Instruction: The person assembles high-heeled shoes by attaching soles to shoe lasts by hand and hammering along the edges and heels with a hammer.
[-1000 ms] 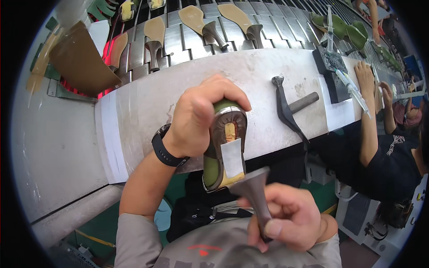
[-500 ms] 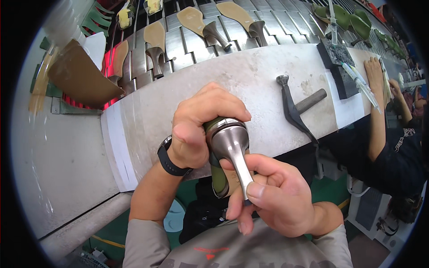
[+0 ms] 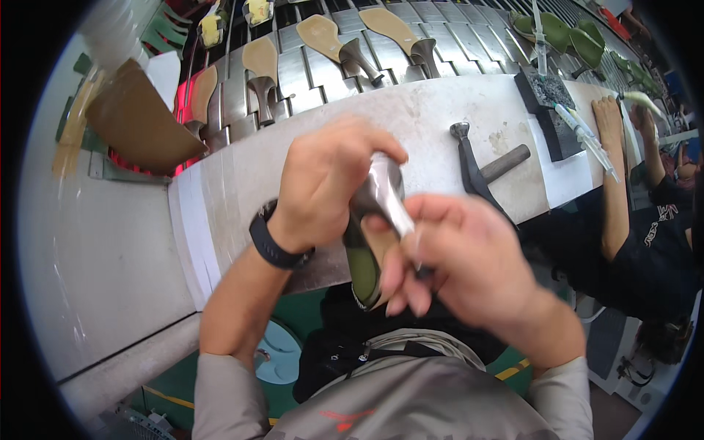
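Observation:
Between my hands is a green high-heeled shoe (image 3: 361,273), held sole-up over the bench's near edge. Its shiny silver-grey heel (image 3: 384,183) points toward my body, with part of the tan sole showing beneath. My left hand (image 3: 326,183), with a black watch on the wrist, is closed around the back of the shoe where the heel joins. My right hand (image 3: 469,253) is blurred by motion; its thumb and fingers close on the narrow end of the heel. The fingers of both hands hide much of the shoe.
A hammer (image 3: 473,165) lies on the pale bench (image 3: 433,110) to the right. Beyond it are a dark block (image 3: 550,117) and a syringe (image 3: 587,139). Tan soles with heels (image 3: 317,35) lie on the slatted metal conveyor. A co-worker's arm (image 3: 614,176) rests at right.
Both hands have moved away from my body with the shoe, further over the bench. My right hand is now blurred, and the heel looks more tilted.

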`<action>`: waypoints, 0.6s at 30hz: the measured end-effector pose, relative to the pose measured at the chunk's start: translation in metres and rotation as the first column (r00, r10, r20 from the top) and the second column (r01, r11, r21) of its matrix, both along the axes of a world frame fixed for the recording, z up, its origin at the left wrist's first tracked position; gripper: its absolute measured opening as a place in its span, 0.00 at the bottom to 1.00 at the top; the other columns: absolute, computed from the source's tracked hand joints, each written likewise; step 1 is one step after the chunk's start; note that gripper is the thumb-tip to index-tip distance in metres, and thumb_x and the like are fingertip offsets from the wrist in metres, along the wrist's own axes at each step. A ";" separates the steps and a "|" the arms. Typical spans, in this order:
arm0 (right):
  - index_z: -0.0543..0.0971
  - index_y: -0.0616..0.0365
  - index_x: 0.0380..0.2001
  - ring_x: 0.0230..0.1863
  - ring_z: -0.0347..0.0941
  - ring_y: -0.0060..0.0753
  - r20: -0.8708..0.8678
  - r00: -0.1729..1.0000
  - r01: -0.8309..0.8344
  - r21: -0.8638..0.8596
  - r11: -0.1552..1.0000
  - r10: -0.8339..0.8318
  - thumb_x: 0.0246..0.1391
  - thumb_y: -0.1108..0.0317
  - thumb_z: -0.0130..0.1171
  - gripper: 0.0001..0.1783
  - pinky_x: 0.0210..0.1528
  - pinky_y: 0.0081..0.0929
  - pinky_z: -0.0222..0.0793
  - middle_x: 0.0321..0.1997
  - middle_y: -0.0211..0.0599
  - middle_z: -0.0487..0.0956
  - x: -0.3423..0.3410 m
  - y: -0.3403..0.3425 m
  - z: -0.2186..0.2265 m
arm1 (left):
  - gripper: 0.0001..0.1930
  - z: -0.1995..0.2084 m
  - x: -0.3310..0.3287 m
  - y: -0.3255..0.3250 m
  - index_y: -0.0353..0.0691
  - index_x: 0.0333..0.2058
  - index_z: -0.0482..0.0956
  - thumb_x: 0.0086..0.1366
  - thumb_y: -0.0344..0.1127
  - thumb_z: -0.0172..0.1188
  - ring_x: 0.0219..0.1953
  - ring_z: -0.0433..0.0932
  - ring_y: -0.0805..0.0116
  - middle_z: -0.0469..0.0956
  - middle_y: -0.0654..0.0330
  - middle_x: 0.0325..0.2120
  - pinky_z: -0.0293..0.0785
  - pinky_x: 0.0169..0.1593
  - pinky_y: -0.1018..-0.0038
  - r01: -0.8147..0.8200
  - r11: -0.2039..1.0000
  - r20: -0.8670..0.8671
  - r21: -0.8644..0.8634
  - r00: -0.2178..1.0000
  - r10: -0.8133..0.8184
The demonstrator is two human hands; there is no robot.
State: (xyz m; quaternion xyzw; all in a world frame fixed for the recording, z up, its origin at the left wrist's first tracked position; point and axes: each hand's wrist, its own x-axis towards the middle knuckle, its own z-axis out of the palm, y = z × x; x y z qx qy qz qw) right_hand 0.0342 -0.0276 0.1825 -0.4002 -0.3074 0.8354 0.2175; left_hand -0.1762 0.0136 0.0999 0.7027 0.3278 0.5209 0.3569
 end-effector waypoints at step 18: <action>0.81 0.74 0.27 0.29 0.81 0.66 0.870 0.483 -0.794 0.482 0.371 -0.096 0.71 0.65 0.52 0.22 0.36 0.51 0.76 0.23 0.67 0.78 -0.023 0.063 0.016 | 0.23 -0.008 0.005 0.011 0.32 0.44 0.86 0.81 0.51 0.56 0.36 0.76 0.79 0.83 0.64 0.32 0.74 0.42 0.77 -0.102 0.961 -0.091 -0.257 0.993 0.081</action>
